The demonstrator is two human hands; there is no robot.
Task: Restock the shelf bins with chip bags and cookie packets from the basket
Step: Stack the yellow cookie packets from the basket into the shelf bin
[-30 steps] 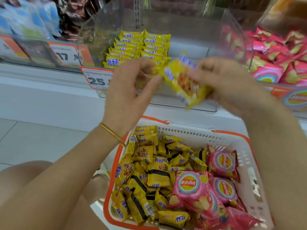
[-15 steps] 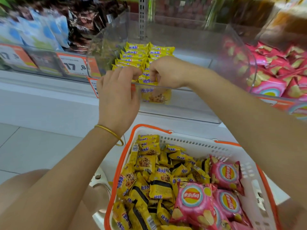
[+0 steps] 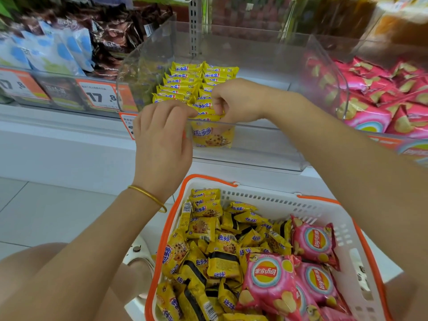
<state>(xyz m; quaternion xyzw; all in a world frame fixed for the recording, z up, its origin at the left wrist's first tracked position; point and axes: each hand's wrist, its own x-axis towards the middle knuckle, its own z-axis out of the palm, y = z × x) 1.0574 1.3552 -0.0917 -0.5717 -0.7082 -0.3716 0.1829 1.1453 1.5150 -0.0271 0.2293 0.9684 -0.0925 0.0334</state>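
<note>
**While both hands meet at the bin's front edge: seating a cookie packet**

Where the shelf edge at far left carries a price tag [image 3: 102, 97], it reads "17.8".

Left hand [image 3: 162, 140]: at the front-left corner of the clear bin [image 3: 266, 144]. The fingers are bent over the rim against the packet tops. The tips are hidden, so I cannot tell whether it pinches anything.

Front cookie packet [image 3: 212, 135]: upright just behind the bin's front wall, long axis along that wall. Its top edge is directly below the right fingertips and its left end is beside the left hand. It has blue Chinese lettering and a chip-cookie picture.

Filed cookie packets [image 3: 185, 85]: two rows running toward the back edge, tops marked "0".

Right hand [image 3: 236, 100]: inside the bin, fingers curled, pinching the tops of the frontmost packets. It is the nearer hand.

Judgement: the next move is to press down, then let go.

Shelved chip bags [image 3: 370, 112]: pink, in the neighbouring bin to the right.

Basket [image 3: 266, 201], below: loose cookie packets [image 3: 208, 239] on its left side and basket chip bags [image 3: 271, 276] on its right, with "Lay's" printed upside down.
</note>
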